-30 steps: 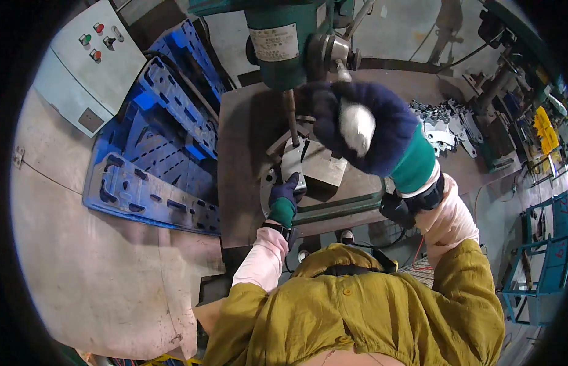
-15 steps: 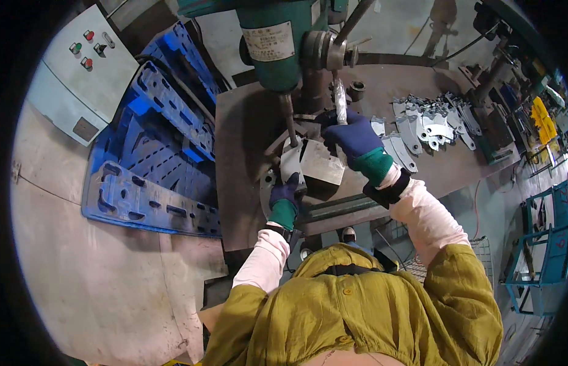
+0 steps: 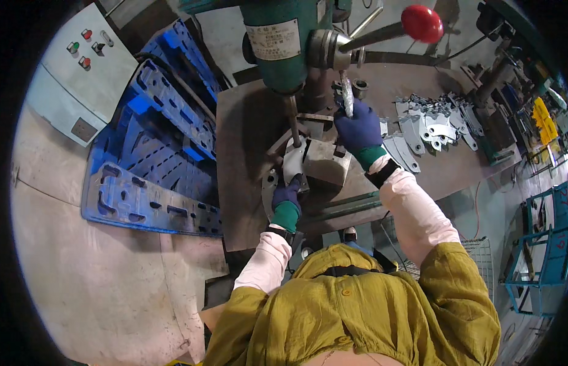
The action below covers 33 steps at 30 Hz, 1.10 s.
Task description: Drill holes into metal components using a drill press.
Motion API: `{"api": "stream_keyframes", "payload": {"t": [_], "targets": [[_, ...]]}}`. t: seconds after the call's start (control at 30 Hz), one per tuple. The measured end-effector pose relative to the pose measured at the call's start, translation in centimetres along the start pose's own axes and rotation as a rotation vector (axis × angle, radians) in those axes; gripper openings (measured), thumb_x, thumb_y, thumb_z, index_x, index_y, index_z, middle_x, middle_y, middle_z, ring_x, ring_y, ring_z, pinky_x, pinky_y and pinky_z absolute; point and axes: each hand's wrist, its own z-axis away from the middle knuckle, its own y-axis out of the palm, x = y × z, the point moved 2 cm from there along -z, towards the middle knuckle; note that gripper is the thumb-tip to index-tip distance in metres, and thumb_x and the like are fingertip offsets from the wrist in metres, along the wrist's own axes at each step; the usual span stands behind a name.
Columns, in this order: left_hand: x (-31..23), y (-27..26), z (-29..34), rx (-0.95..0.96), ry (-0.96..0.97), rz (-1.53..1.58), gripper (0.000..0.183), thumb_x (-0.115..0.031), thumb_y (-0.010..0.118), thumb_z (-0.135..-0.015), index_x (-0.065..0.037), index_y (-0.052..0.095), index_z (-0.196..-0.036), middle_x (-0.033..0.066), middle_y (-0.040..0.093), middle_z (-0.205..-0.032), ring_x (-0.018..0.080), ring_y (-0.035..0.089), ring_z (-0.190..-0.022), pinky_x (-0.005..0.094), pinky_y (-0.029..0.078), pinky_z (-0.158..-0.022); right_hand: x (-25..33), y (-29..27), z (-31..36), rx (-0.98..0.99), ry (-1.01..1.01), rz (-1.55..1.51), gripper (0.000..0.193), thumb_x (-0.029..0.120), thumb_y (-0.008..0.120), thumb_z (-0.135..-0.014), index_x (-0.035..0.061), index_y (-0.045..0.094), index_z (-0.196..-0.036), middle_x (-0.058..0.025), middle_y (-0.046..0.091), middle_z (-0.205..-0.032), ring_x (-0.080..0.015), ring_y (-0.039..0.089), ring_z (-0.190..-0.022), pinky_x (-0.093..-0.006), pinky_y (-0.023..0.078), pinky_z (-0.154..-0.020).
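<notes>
Floor (image 3: 113,287) of pale concrete is filling the left and lower left of the frame, and it is giving the widest open room, running up to the edge of the blue plastic pallets (image 3: 155,152) that are leaning across the left centre. Above them, at the upper left, a grey control box (image 3: 82,73) with coloured buttons is standing. A dark steel worktable (image 3: 247,140) is taking the centre, its near edge lying just ahead of the person in the olive jacket, and a green drill press (image 3: 284,43) is rising from it at the top, with a red-knobbed feed lever (image 3: 421,23) sticking out to the upper right. A loose heap of flat grey metal brackets (image 3: 433,125) is lying on the table at the right of centre. At the far right edge, blue wire racks (image 3: 540,256) are holding items too small to tell. The right hand (image 3: 357,129), gloved in dark blue, is closing around a shiny lever handle (image 3: 347,97) beside the press head. The left hand (image 3: 287,196) is pressing its fingers down on a pale metal part (image 3: 294,165) under the drill bit, beside a grey block (image 3: 326,161) at the centre.
</notes>
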Motion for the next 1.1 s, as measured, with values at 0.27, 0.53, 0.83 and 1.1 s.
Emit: {"api": "stream_keyframes", "payload": {"t": [0.27,0.53,0.83,1.1], "targets": [[-1.4,0.8,1.2,0.109,-0.096,0.420,0.053,-0.033,0.077,-0.084,-0.003,0.057,-0.123,0.0118,0.063,-0.109,0.0247,0.065,-0.089,0.0373,0.059,-0.069,-2.4,1.2,-0.9,-0.215,-0.236,0.222,0.031,0.020,0.067,-0.077,0.0140,0.067,-0.108,-0.0173,0.065,-0.092,-0.0405,0.063,-0.086,-0.0499,0.053,-0.073],[-2.9,0.0,2.5,0.133,-0.178,0.576,0.054,-0.027,0.080,-0.081,-0.007,0.057,-0.126,0.0081,0.063,-0.113,0.0238,0.065,-0.089,0.0376,0.060,-0.069,-1.9,1.6,-1.0,-0.246,-0.276,0.178,0.032,0.018,0.067,-0.077,0.0128,0.064,-0.108,-0.0164,0.064,-0.090,-0.0402,0.063,-0.081,-0.0498,0.052,-0.070],[-2.7,0.0,2.6,0.097,-0.227,0.607,0.047,-0.030,0.079,-0.082,-0.006,0.062,-0.120,0.0059,0.068,-0.101,0.0204,0.065,-0.080,0.0334,0.055,-0.068,-2.8,2.1,-1.7,-0.298,-0.394,0.277,0.035,0.017,0.069,-0.077,0.0113,0.065,-0.111,-0.0144,0.062,-0.088,-0.0380,0.061,-0.080,-0.0481,0.050,-0.070],[-2.1,-0.5,2.1,-0.008,-0.275,0.205,0.043,-0.035,0.079,-0.081,-0.002,0.069,-0.106,0.0099,0.069,-0.095,0.0187,0.068,-0.078,0.0305,0.057,-0.062,-4.9,1.4,-7.4,-0.154,-0.407,0.354,0.042,0.027,0.066,-0.079,0.0200,0.060,-0.119,-0.0125,0.062,-0.092,-0.0359,0.062,-0.086,-0.0491,0.049,-0.072]]}}
